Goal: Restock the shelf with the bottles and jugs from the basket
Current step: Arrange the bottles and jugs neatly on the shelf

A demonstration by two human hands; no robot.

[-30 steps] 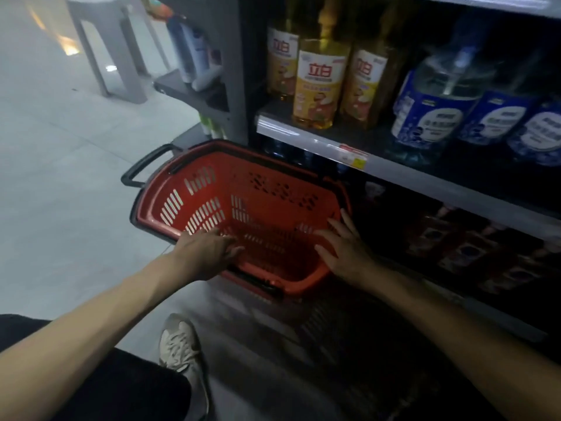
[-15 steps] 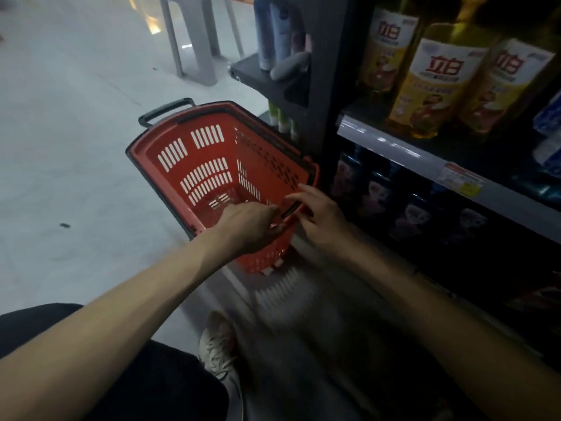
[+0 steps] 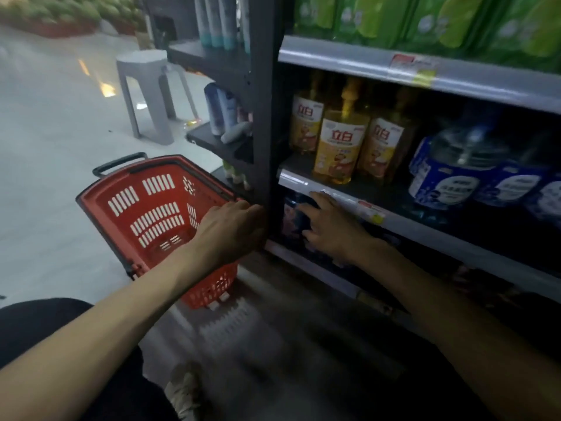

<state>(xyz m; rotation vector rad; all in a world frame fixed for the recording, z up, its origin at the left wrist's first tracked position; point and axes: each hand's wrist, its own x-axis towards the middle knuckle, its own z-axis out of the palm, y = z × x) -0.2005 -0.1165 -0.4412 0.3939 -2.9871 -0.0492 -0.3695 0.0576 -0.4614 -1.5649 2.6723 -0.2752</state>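
- Risks knuckles striking the grey metal shelf edge (image 3: 431, 234), just above the right hand (image 3: 331, 232).
- Risks tipping the red slotted plastic basket (image 3: 145, 208), seemingly emptied, tilted under the left hand (image 3: 230, 232).
- Could jostle blue-labelled clear jugs (image 3: 449, 177) and yellow labelled bottles (image 3: 340, 147), up-right of the right hand.
- Curled round the basket rim on the left; spread flat, holding nothing, on the right.

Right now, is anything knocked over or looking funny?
Yes. On the small side shelf, one pale bottle lies on its side beside upright bottles. The red basket that the left hand grips shows nothing inside.
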